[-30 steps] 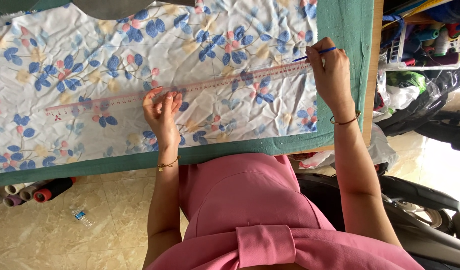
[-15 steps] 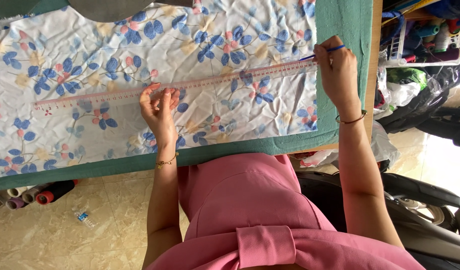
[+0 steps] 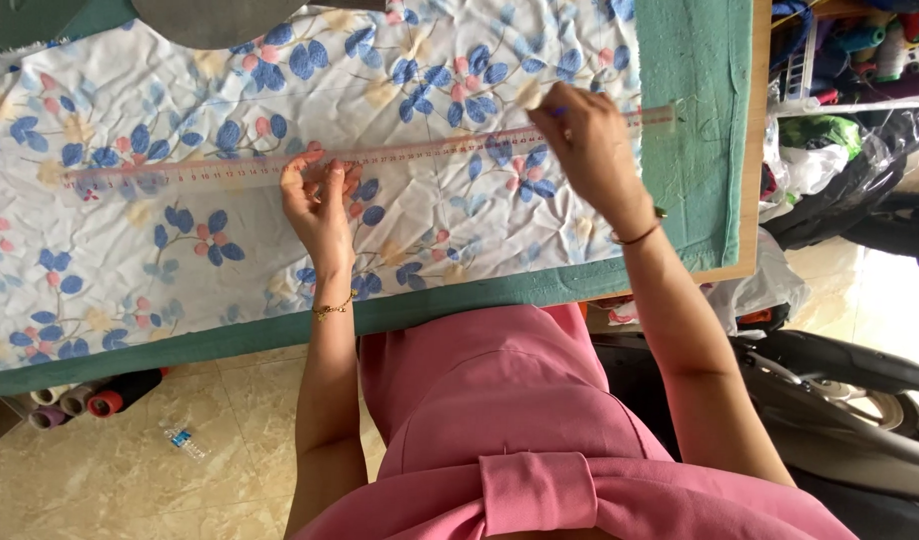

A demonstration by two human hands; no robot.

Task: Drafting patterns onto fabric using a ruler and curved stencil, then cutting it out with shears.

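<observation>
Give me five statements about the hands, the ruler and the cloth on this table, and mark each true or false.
1. The left hand presses its fingertips on the long clear ruler. True.
2. The ruler lies on plain white cloth. False: the fabric is white with blue and pink flowers.
3. The right hand is at the ruler, nearer its right end. True.
4. Both wrists are bare. False: the left wrist wears a thin gold bracelet, and the right a thin band.
5. The table covering under the fabric is red. False: it is green.
</observation>
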